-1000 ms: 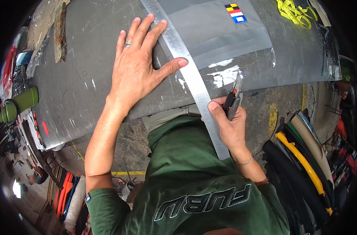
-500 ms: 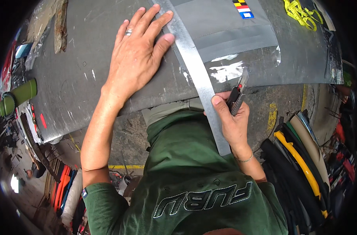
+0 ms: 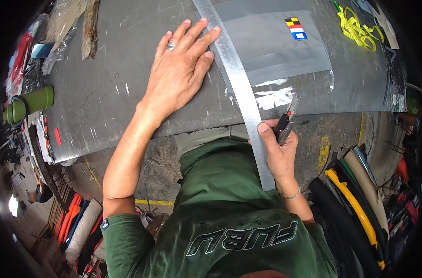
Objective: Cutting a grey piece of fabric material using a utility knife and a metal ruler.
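Note:
A long metal ruler lies across the left side of a grey fabric piece with a clear plastic strip. My left hand is spread flat on the dark table, its fingertips at the ruler's left edge. By the table's near edge, my right hand pinches the ruler, thumb on top. That same hand also holds a cutter knife, blade pointing away from me above the plastic. The ruler's near end sticks out past the table's edge, over my shirt. A small flag-patterned patch is on the fabric.
A yellow measuring tape lies at the far right of the table. On the left are a green bottle, a piece of wood and plastic wrapping. Fabric rolls stand beside me at the right, more rolls at the left.
The whole view has shifted, so table and hands appear lower and farther right. Both hands keep their places on the ruler, and the knife is still in my right hand.

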The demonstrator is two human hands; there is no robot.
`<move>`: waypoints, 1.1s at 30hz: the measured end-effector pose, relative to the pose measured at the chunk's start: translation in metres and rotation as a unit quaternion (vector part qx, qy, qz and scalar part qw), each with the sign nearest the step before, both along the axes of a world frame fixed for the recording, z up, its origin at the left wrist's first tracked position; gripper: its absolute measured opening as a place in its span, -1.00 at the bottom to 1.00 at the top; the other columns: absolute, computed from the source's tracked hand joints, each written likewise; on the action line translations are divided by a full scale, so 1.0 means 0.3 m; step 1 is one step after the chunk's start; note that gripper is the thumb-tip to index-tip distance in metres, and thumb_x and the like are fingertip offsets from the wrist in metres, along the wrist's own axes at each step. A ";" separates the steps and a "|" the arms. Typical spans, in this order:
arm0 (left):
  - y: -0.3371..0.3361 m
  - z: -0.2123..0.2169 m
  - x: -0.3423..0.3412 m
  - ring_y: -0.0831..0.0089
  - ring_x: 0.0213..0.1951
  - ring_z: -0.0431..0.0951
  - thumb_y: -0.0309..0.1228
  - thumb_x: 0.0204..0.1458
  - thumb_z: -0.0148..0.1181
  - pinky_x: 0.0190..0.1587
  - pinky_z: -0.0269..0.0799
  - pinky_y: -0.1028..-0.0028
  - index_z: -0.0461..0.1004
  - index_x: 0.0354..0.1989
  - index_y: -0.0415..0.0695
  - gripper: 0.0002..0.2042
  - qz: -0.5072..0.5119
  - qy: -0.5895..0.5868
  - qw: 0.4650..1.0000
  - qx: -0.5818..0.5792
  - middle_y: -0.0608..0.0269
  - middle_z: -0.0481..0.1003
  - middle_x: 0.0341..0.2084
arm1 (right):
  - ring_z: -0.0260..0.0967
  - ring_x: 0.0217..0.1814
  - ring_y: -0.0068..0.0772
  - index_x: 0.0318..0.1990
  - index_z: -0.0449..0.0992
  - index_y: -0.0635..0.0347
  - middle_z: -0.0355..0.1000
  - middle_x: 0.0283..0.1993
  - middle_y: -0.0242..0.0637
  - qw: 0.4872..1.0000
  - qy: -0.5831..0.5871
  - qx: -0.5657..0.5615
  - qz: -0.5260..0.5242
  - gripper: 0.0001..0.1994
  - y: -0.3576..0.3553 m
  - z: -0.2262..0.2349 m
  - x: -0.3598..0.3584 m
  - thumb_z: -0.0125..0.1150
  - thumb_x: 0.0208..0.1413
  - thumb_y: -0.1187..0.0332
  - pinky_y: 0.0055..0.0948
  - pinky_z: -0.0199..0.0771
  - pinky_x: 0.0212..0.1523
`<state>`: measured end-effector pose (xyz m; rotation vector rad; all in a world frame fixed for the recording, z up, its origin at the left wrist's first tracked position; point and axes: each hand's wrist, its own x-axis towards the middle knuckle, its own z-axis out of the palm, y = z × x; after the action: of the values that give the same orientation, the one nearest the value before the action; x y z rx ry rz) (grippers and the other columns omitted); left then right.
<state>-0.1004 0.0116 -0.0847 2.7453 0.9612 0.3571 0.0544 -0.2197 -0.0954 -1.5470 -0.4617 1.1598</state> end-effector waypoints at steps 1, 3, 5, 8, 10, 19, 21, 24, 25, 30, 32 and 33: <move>-0.002 0.002 0.003 0.18 0.55 0.05 -0.12 0.42 -0.05 0.56 -0.17 0.04 0.33 0.45 0.22 -0.55 0.001 0.000 1.000 0.003 0.29 0.19 0.50 | 0.57 -0.42 -0.48 -0.18 0.57 0.32 0.58 -0.40 -0.29 1.000 -0.003 -0.001 -0.003 -0.76 -0.003 -0.002 0.000 0.33 0.32 0.27 -0.48 0.57 -0.35; -0.011 0.003 0.009 0.16 0.54 0.06 -0.01 0.38 0.01 0.56 -0.17 0.04 0.33 0.45 0.18 -0.49 0.002 0.002 1.000 0.000 0.24 0.20 0.50 | 0.57 -0.42 -0.48 -0.18 0.57 0.31 0.58 -0.40 -0.29 1.000 -0.004 0.000 -0.005 -0.77 -0.004 -0.008 -0.002 0.32 0.32 0.28 -0.47 0.57 -0.35; -0.010 -0.002 0.011 0.14 0.54 0.08 0.19 0.22 0.15 0.56 -0.15 0.02 0.34 0.44 0.14 -0.32 0.004 0.001 1.000 0.010 0.19 0.21 0.49 | 0.57 -0.43 -0.48 -0.18 0.57 0.31 0.58 -0.39 -0.29 1.000 -0.004 0.003 -0.006 -0.78 -0.004 -0.010 -0.004 0.31 0.32 0.29 -0.47 0.58 -0.35; -0.021 0.002 0.015 0.13 0.53 0.09 0.31 0.03 0.27 0.55 -0.12 0.00 0.34 0.44 0.12 -0.16 0.007 -0.003 1.000 0.019 0.19 0.23 0.48 | 0.57 -0.43 -0.48 -0.18 0.57 0.31 0.58 -0.39 -0.29 1.000 -0.001 -0.002 -0.008 -0.79 -0.001 -0.004 -0.003 0.31 0.32 0.30 -0.46 0.59 -0.35; -0.019 0.000 0.014 0.12 0.54 0.09 0.37 -0.10 0.34 0.54 -0.11 -0.02 0.34 0.44 0.10 -0.06 0.012 0.004 1.000 0.016 0.19 0.23 0.48 | 0.57 -0.43 -0.47 -0.19 0.57 0.31 0.58 -0.39 -0.29 1.000 -0.005 -0.001 -0.005 -0.78 -0.002 -0.009 -0.003 0.32 0.32 0.30 -0.46 0.59 -0.35; -0.021 0.009 0.018 0.12 0.54 0.09 0.35 -0.09 0.35 0.54 -0.12 -0.04 0.34 0.43 0.10 -0.07 0.017 0.001 1.000 0.014 0.19 0.24 0.48 | 0.58 -0.42 -0.46 -0.18 0.57 0.32 0.58 -0.39 -0.28 1.000 -0.004 -0.007 0.000 -0.77 0.001 0.002 -0.001 0.33 0.31 0.28 -0.46 0.60 -0.35; -0.022 0.006 0.020 0.12 0.54 0.08 0.35 -0.09 0.35 0.54 -0.12 -0.04 0.34 0.44 0.10 -0.07 0.016 0.001 1.000 0.014 0.20 0.23 0.48 | 0.58 -0.42 -0.46 -0.18 0.56 0.32 0.58 -0.39 -0.27 1.000 -0.005 -0.007 0.000 -0.77 -0.001 -0.001 0.000 0.33 0.31 0.28 -0.46 0.60 -0.35; -0.023 0.003 0.018 0.12 0.54 0.08 0.35 -0.08 0.35 0.54 -0.12 -0.04 0.33 0.44 0.12 -0.07 0.016 0.002 1.000 0.014 0.21 0.23 0.48 | 0.58 -0.42 -0.46 -0.18 0.56 0.32 0.58 -0.39 -0.27 1.000 -0.003 -0.006 0.000 -0.78 -0.002 -0.003 -0.002 0.32 0.32 0.30 -0.46 0.60 -0.35; -0.022 0.002 0.017 0.13 0.54 0.08 0.35 -0.08 0.35 0.54 -0.13 -0.04 0.33 0.45 0.13 -0.07 0.016 0.002 1.000 0.015 0.21 0.23 0.48 | 0.59 -0.42 -0.46 -0.18 0.56 0.32 0.58 -0.39 -0.28 1.000 -0.002 -0.003 -0.001 -0.78 -0.003 -0.007 -0.003 0.32 0.32 0.30 -0.46 0.60 -0.34; -0.020 -0.006 0.017 0.13 0.54 0.07 0.36 -0.08 0.34 0.54 -0.13 -0.04 0.33 0.45 0.15 -0.08 0.013 0.002 1.000 0.018 0.22 0.21 0.49 | 0.59 -0.41 -0.47 -0.18 0.56 0.32 0.59 -0.39 -0.28 1.000 0.001 -0.004 -0.002 -0.78 -0.001 -0.004 -0.004 0.32 0.32 0.30 -0.46 0.60 -0.34; -0.020 -0.005 0.019 0.14 0.54 0.07 0.36 -0.07 0.34 0.54 -0.14 -0.04 0.33 0.45 0.16 -0.09 0.012 0.003 1.000 0.018 0.22 0.21 0.49 | 0.59 -0.41 -0.47 -0.18 0.56 0.32 0.59 -0.39 -0.28 1.000 -0.002 -0.008 -0.002 -0.78 0.000 -0.001 -0.003 0.32 0.32 0.29 -0.46 0.59 -0.34; -0.019 -0.005 0.018 0.14 0.54 0.07 0.36 -0.07 0.34 0.55 -0.14 -0.04 0.33 0.45 0.18 -0.09 0.013 0.004 1.000 0.022 0.23 0.22 0.49 | 0.59 -0.41 -0.47 -0.18 0.56 0.32 0.59 -0.39 -0.28 1.000 -0.002 -0.011 -0.003 -0.78 0.001 0.002 -0.003 0.32 0.32 0.29 -0.46 0.59 -0.34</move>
<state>-0.0950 0.0060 -0.0863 2.7772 1.0023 0.3764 0.0534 -0.2193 -0.0948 -1.5685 -0.4483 1.1620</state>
